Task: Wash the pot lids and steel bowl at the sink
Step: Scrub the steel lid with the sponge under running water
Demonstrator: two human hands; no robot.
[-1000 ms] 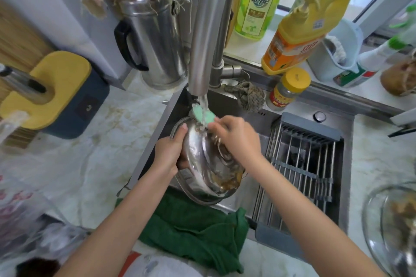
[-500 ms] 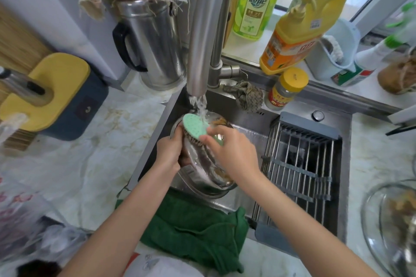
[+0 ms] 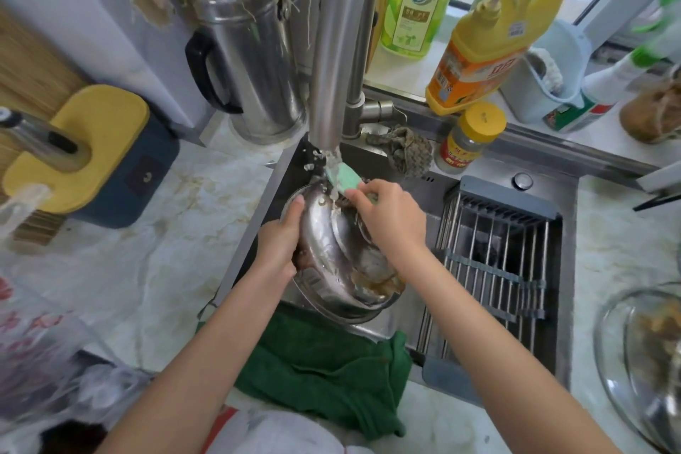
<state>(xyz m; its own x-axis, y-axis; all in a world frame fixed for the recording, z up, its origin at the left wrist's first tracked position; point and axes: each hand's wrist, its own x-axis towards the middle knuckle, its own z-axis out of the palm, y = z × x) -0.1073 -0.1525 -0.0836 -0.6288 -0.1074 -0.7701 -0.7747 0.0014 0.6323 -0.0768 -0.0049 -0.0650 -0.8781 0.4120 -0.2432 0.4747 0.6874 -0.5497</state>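
Lid (image 3: 331, 251): steel, held tilted over the left part of the sink (image 3: 258, 217), its upper rim just under the tap (image 3: 331, 48). Water is running onto it. A wider steel rim shows beneath the lid; can't tell whether that is the bowl or a second lid.

Left grip (image 3: 280, 243): wrapped on the lid's left rim, thumb over the front face, fingers hidden behind.
Right grip (image 3: 390, 217): pinching a green scrubber (image 3: 342, 177), which presses on the lid's upper edge in the stream.

Handling, as judged:
- Stiff, thin steel, likely light. It won't flex or break, but would clang and could dent if dropped.
- Wet and greasy, with brown residue pooled at the low edge, so probably slippery. The rim is the sure hold; the domed face gives the fingers little.

Edges and room:
- The tap hangs close over the top rim, so lifting the lid risks a knock.
- Rack (image 3: 493, 251) fills the sink's right part, near the right forearm.
- Green cloth (image 3: 324, 361) is draped over the sink's near edge, just below the lid.
- Open desk (image 3: 166, 251) lies to the left. A glass lid (image 3: 645, 361) sits on the desk to the right, well apart.
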